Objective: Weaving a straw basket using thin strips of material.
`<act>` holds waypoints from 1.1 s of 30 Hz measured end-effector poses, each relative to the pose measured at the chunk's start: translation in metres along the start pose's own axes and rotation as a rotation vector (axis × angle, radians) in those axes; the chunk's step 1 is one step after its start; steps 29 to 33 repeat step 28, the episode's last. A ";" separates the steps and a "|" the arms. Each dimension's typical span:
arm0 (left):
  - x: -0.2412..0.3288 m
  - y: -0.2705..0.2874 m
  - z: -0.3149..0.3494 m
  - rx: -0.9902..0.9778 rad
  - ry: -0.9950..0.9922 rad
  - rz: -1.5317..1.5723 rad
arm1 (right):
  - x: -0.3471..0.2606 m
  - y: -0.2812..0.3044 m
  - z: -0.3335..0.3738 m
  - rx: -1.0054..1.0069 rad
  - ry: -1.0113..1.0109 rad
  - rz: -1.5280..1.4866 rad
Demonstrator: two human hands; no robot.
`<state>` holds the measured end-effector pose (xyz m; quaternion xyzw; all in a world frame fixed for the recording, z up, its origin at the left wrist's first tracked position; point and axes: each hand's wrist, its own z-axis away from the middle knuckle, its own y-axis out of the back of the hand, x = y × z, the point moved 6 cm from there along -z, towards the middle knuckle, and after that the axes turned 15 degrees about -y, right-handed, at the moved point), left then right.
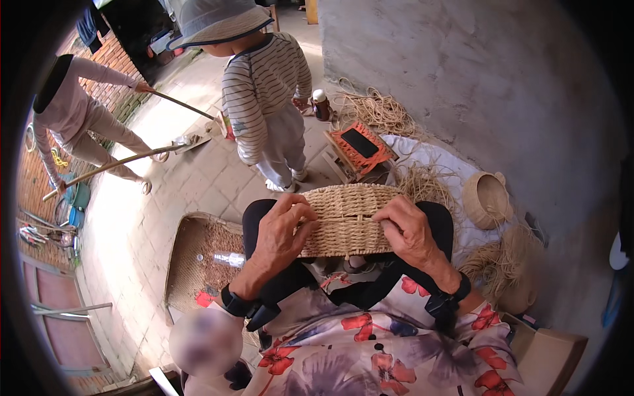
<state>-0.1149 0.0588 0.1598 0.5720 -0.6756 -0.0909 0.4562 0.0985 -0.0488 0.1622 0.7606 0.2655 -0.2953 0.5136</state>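
Observation:
A pale, woven straw panel (349, 214), perhaps part of a basket, lies across my knees; it is thickly braided in rows, with a narrow slit near its middle right. My left hand (281, 231) grips its left side, fingers curled over the top and thumb on the weave. On the right part, beside the slit, my right hand (411, 230) pinches the weave with bent fingers. Whether a loose strand sits between those fingertips is too small to tell.
A stool with orange webbing (360, 146) bears a dark phone. Straw bundles (380, 112) and a round woven basket (487, 199) lie near the wall. Left of my knees is a shallow woven tray (185, 264). A child stands ahead; another person holds a broom and dustpan.

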 end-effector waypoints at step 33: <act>-0.001 0.002 0.046 -0.181 0.403 0.455 | -0.067 0.041 0.008 0.290 0.035 0.405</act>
